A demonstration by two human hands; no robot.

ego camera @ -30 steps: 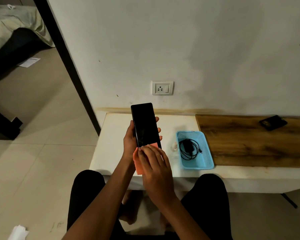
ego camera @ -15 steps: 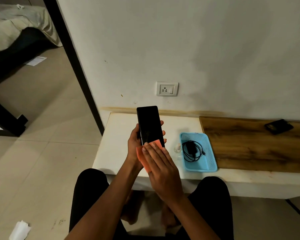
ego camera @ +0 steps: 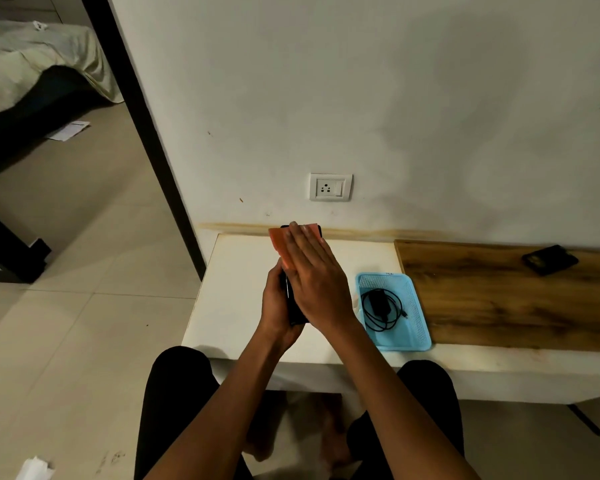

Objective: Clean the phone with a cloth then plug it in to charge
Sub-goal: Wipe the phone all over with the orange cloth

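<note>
Left hand (ego camera: 277,306) grips the black phone (ego camera: 293,308) by its edges above the white table (ego camera: 234,289), right hand (ego camera: 314,282) flat, pressing the orange cloth (ego camera: 280,242) against the screen.

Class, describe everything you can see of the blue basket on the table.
The blue basket is a shallow rectangular tray, seemingly plastic, with fine mesh walls and floor and rounded corners. It sits flat on the white table, close to the wooden board. Inside lies a black charger with its coiled cable. No hand touches it.
</note>
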